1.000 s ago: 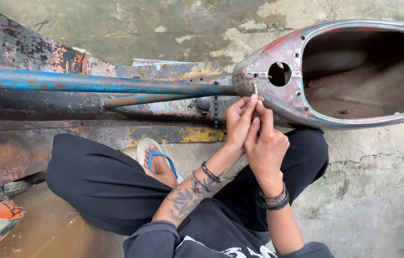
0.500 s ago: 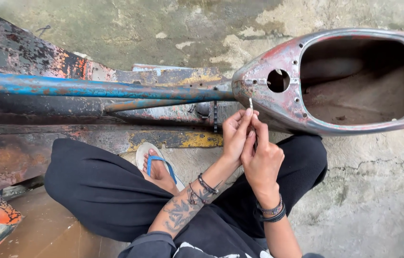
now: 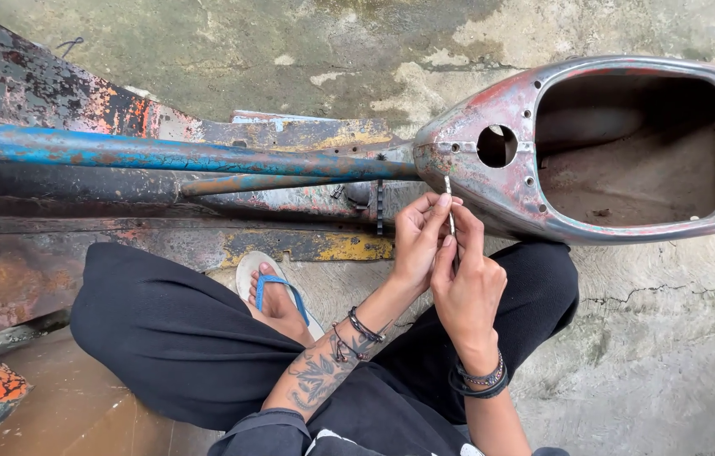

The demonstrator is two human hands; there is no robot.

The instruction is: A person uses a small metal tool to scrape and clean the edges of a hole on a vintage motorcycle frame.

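A thin metal rod (image 3: pixel 448 203), pale and straight like a small tool shank or pin, is held upright between both hands just below the narrow front end of a rusted scooter body shell (image 3: pixel 492 181). The left hand (image 3: pixel 415 241) is closed around the rod's lower part with its fingertips pinched together; the right hand (image 3: pixel 467 283) is curled against it, thumb and forefinger pressed on the shank. The rod's tip stands touching or just short of the shell's lower edge; which cannot be told.

The rod is judged light, stiff and rather slippery, best taken low on the shank by fingertips, as is done here. The shell is sheet metal, heavy and rigid, its paint worn to patches of red, grey and bare steel, with a round hole (image 3: pixel 497 145) and a large tub-shaped opening (image 3: pixel 632 143). A blue-painted tube (image 3: pixel 163 154), flaking and rusty, runs from the left edge of the view to the shell. Everything rests on a cracked, stained concrete floor (image 3: pixel 670 355). A blue-strapped sandal (image 3: pixel 277 291) is seen between black trouser legs.
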